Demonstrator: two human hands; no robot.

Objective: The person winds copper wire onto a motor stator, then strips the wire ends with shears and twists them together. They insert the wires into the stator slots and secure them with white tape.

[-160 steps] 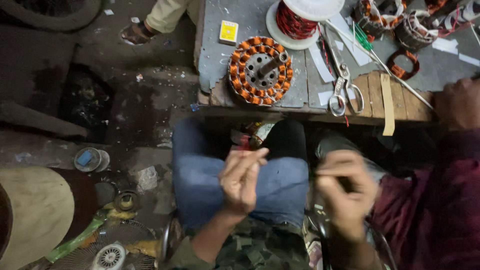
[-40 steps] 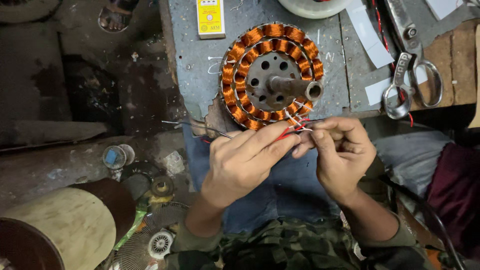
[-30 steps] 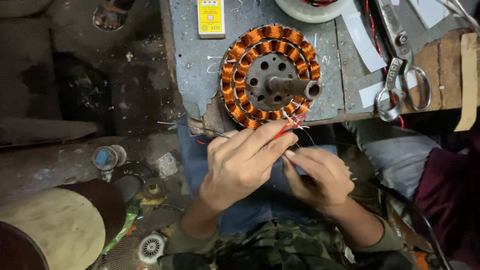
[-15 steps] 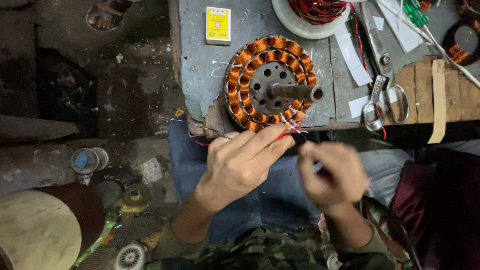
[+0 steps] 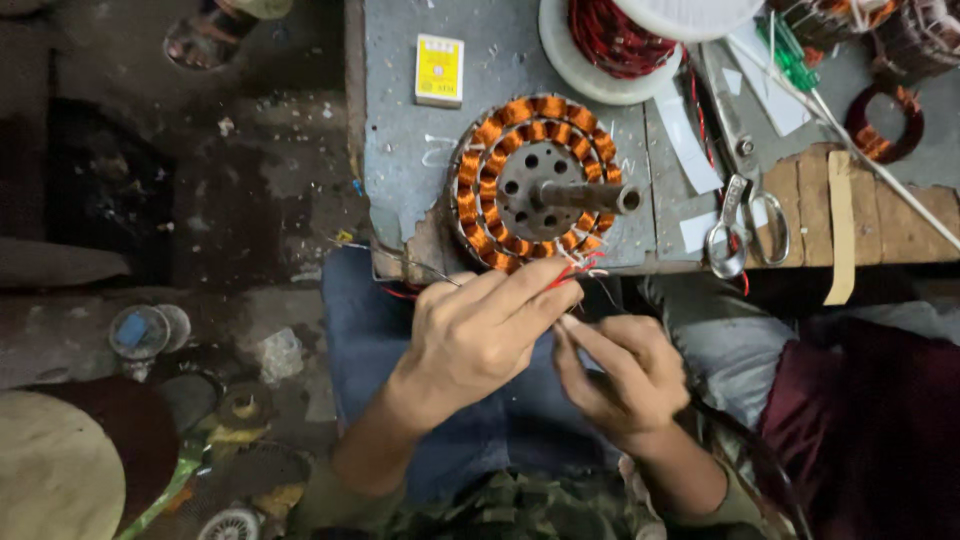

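1. head view: a copper-wound stator [image 5: 535, 185] lies flat at the near edge of the grey tabletop [image 5: 400, 140], shaft [image 5: 585, 196] pointing right, so its lead wires [image 5: 575, 270] hang over the edge within reach.
2. the left hand [image 5: 480, 330] has its fingers pressed together, pinching the red and white lead wires just below the stator, apparently to keep them taut.
3. the right hand [image 5: 615, 370] is loosely curled, fingertips meeting under the left fingers; what it pinches, i cannot tell.
4. scissors [image 5: 740, 215], a red wire spool [image 5: 615, 40] and a yellow box [image 5: 438, 70] sit farther back, close to hand.
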